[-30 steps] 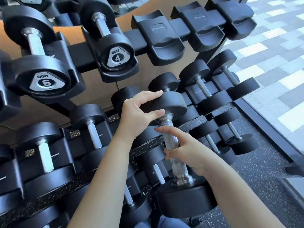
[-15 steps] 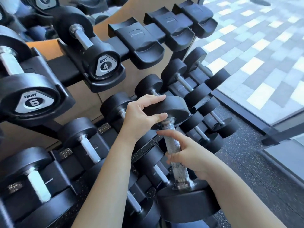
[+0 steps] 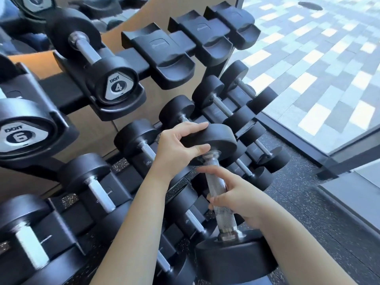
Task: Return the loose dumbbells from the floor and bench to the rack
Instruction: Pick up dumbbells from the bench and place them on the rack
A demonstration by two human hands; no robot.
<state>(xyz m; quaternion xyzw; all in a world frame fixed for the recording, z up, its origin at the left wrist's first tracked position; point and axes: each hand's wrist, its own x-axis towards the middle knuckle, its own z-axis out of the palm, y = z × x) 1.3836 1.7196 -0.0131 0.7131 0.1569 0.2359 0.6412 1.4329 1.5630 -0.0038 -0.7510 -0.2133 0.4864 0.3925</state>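
A black dumbbell (image 3: 218, 182) with a knurled steel handle stands tilted in front of the rack's middle tier, its far head at the shelf and its near head low by my body. My left hand (image 3: 178, 149) clasps the far head (image 3: 218, 138), fingers over its top and thumb under. My right hand (image 3: 238, 198) wraps the handle from the right. The three-tier rack (image 3: 131, 58) holds several black dumbbells, among them ones marked 4 (image 3: 117, 83) and 6 (image 3: 22, 134) on the top tier.
Three empty cradles (image 3: 170, 56) sit on the top tier to the right of the 4. Smaller dumbbells (image 3: 236, 103) fill the rack's right end. Speckled rubber floor (image 3: 308, 212) lies to the right, bounded by a window frame with paving outside.
The view has swung left and closer to the rack. Both hands keep the same hold, and the dumbbell's far head stays at the middle tier.
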